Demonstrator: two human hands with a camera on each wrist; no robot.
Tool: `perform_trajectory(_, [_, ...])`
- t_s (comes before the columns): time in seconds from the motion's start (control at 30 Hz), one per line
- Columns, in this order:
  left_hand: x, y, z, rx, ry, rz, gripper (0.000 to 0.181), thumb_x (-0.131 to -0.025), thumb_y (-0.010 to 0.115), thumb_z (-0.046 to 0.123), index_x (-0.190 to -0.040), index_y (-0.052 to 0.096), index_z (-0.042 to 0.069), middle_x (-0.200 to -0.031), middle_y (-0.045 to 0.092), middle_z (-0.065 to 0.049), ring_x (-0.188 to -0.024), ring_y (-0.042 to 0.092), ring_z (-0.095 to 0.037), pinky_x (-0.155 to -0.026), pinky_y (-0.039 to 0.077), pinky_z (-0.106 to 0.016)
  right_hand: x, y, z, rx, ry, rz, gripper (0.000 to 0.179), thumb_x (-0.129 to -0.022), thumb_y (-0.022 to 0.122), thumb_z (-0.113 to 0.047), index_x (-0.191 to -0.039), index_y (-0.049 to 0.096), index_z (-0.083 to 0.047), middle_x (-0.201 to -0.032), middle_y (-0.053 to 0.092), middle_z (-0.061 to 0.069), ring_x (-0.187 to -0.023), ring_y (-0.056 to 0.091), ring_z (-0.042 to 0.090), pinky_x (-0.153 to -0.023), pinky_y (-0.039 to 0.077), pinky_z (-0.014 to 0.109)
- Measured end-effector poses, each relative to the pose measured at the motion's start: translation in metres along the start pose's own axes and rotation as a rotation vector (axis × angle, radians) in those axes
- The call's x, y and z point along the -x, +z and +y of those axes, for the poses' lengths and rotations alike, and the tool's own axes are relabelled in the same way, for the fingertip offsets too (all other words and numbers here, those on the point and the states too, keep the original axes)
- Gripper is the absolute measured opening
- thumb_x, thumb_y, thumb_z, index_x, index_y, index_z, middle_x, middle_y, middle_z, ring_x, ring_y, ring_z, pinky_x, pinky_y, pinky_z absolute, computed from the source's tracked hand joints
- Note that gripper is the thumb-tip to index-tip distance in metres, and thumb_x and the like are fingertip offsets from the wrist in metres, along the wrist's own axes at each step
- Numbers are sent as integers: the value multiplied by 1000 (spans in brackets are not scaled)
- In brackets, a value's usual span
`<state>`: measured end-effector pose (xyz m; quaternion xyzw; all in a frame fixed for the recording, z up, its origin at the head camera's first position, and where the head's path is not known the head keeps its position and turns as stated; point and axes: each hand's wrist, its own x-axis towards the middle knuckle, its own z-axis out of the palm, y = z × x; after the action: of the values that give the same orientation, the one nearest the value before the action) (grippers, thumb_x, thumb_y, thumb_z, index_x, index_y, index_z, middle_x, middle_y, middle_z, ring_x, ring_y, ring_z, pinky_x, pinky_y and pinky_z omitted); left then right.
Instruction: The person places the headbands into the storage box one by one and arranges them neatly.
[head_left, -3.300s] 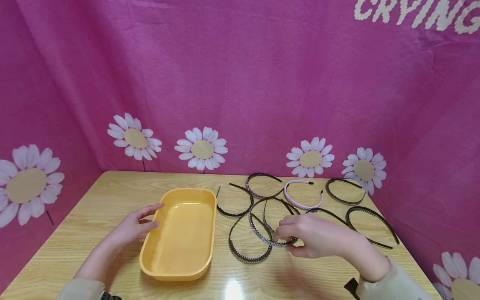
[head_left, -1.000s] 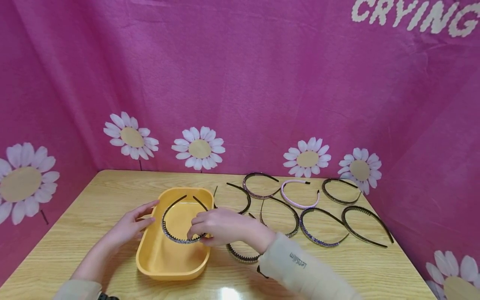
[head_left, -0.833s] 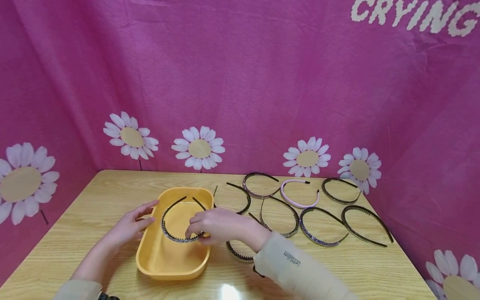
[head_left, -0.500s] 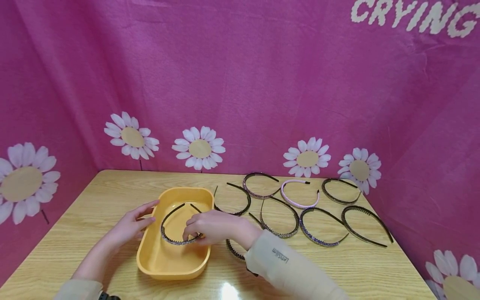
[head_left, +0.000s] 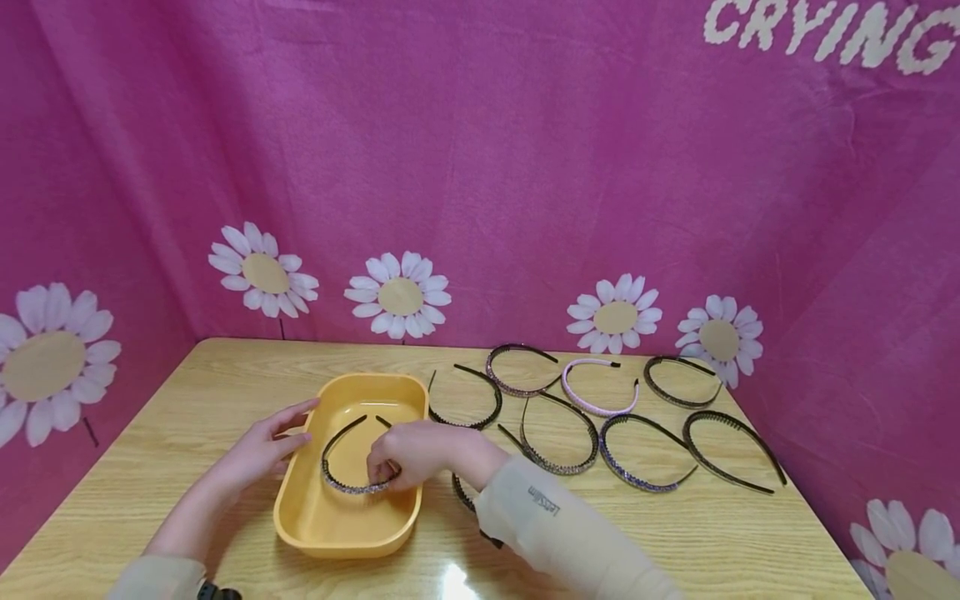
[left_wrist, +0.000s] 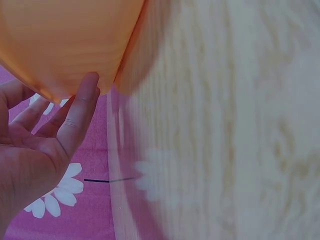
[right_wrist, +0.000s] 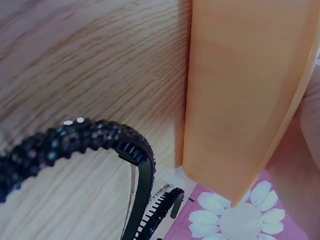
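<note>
My right hand (head_left: 412, 454) is inside the yellow plastic tray (head_left: 345, 529), pinching the front of a black toothed headband (head_left: 352, 489) with glittery stones. The headband sits low in the tray, its two tips toward the far end. My left hand (head_left: 258, 450) rests at the tray's left rim with fingers fairly straight. In the left wrist view, the left hand (left_wrist: 50, 145) touches the outer wall of the tray (left_wrist: 70, 45). In the right wrist view, the tray wall (right_wrist: 245, 100) hides the right fingers and the held headband.
Right of the tray, several headbands lie on the wooden table (head_left: 675, 542), among them a lilac one (head_left: 592, 408) and a blue-stoned one (head_left: 630, 479). A dark beaded headband (right_wrist: 75, 137) lies close to the tray. A pink flowered cloth (head_left: 495, 208) hangs behind.
My right hand picked up the glittery headband from the right group, carried it left over the tray, and has lowered it inside. My left hand stays at the tray's rim.
</note>
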<state>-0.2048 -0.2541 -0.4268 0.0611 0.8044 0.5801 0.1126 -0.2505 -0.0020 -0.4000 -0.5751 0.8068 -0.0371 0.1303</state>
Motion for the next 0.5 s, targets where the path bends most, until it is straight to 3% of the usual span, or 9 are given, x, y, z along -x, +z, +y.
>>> perform_trajectory(0.2, [1, -1, 0, -1, -1, -6, 57, -98, 48, 13, -149, 25, 6, -143, 27, -34, -111, 55, -35, -78, 56, -41, -7, 2, 3, -108, 20, -51, 16, -78, 76, -14, -92, 70, -19, -80, 63, -15, -72, 52, -4, -67, 42, 7])
perform_trajectory(0.5, [1, -1, 0, 0, -12, -13, 58, -98, 49, 15, -150, 24, 7, -144, 24, -34, -110, 55, -34, -76, 56, -41, -17, 6, 2, -126, 76, -108, 19, -76, 78, -15, -91, 69, -23, -79, 61, -17, -74, 53, -3, -68, 41, 9])
